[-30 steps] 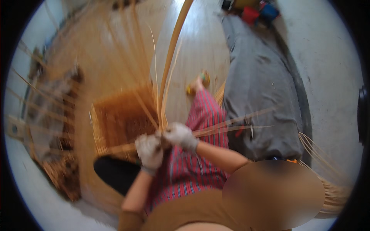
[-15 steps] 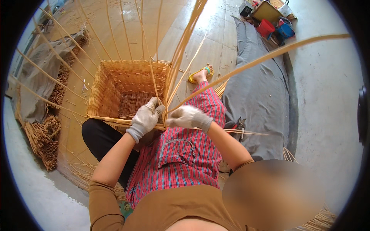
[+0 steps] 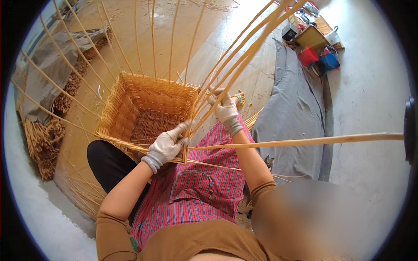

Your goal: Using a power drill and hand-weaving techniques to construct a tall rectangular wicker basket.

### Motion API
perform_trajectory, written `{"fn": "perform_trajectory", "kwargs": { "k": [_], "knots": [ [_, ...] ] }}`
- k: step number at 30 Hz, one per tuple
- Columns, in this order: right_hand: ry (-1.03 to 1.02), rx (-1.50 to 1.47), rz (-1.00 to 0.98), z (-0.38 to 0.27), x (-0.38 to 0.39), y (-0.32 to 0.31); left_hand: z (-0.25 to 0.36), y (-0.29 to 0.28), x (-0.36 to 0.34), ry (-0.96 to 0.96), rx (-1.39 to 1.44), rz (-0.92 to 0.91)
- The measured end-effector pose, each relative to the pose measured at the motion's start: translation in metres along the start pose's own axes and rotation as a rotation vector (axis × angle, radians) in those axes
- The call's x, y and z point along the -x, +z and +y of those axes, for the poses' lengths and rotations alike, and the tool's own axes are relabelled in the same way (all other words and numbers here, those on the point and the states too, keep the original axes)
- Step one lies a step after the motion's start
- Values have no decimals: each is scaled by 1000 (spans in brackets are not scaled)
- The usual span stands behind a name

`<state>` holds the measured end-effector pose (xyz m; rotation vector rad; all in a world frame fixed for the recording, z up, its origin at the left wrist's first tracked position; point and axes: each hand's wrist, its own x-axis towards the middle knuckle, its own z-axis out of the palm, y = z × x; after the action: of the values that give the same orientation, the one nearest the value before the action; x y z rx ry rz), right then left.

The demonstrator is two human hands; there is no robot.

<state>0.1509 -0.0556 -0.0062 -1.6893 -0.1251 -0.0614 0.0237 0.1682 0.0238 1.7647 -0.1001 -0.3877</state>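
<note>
Far left of both hands, bundles of sticks (image 3: 43, 148) lie on the floor, partly under a grey cloth (image 3: 45, 98). Nearer, just beyond the left hand and leftward, the woven basket (image 3: 114, 111) sits tilted, its inside facing up, beside a black-clad knee (image 3: 114, 165). Long, thin rods (image 3: 153, 39) fan out from its far and left rims. The gloved left hand (image 3: 167, 147) touches the basket's near right corner, thumb and forefinger spread apart. Below and between the hands lies a red striped apron (image 3: 198, 195). The gloved right hand (image 3: 224, 108) is up among the right-side rods; whether it grips any is hard to tell through the overlap. One thick rod (image 3: 305, 141) runs rightward below it, across a grey sheet (image 3: 294, 117).
</note>
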Motion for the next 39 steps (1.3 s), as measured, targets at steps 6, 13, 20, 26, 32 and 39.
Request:
{"fn": "perform_trajectory", "kwargs": {
  "k": [6,13,20,26,32,39],
  "knots": [
    [-13,1299,-426,-15,-24,-13,6,-5,-6,-224,34,-139],
    [13,693,-643,-50,110,-35,-14,-3,-15,-99,6,-144],
    [377,265,-780,-13,149,-31,-10,-1,-18,10,-224,-159],
    [369,344,-798,-9,140,-30,1,-4,-23,-280,-232,-207],
    [-175,692,-539,-20,131,-29,-4,-1,-18,-21,-169,-156],
    [-533,1000,-457,-37,80,-20,-9,-4,-17,-217,-23,-206]
  ]
}}
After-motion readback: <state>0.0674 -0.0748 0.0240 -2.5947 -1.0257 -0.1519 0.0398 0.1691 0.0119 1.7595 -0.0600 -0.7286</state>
